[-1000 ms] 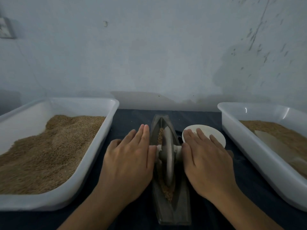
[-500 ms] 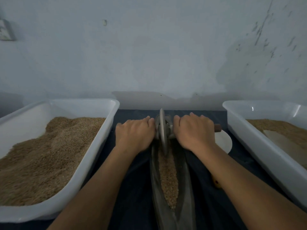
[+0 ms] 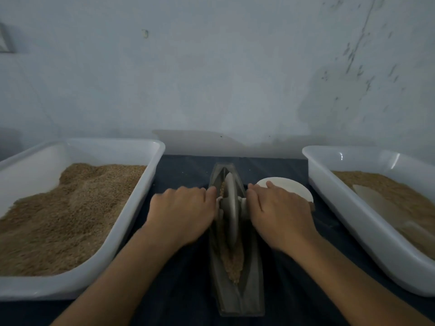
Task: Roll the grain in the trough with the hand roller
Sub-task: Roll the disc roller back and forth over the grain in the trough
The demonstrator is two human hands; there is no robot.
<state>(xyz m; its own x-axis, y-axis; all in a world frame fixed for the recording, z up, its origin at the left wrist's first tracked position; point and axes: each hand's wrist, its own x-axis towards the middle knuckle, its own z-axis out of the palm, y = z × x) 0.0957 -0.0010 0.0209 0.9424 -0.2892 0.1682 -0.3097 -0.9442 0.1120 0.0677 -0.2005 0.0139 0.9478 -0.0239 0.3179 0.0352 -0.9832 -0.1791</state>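
A long grey boat-shaped trough (image 3: 249, 290) lies on the dark cloth, pointing away from me. Brown grain (image 3: 233, 262) fills its groove. The roller's disc wheel (image 3: 231, 208) stands upright in the groove, a little beyond the middle. My left hand (image 3: 181, 212) grips the handle on the wheel's left, fingers bent over it. On the other side my right hand (image 3: 280, 212) grips the right handle, whose brown tip (image 3: 312, 205) pokes out past the hand. Both hands are motion-blurred.
A white tray (image 3: 150, 175) heaped with grain stands at the left. Another white tray (image 3: 353, 227) at the right holds grain and a pale scoop (image 3: 376, 203). A small white dish (image 3: 292, 188) sits beyond my right hand. A wall closes off the back.
The roller went from mid-trough to the far end, then came back toward me. My hands went from flat on the handles to bent over them.
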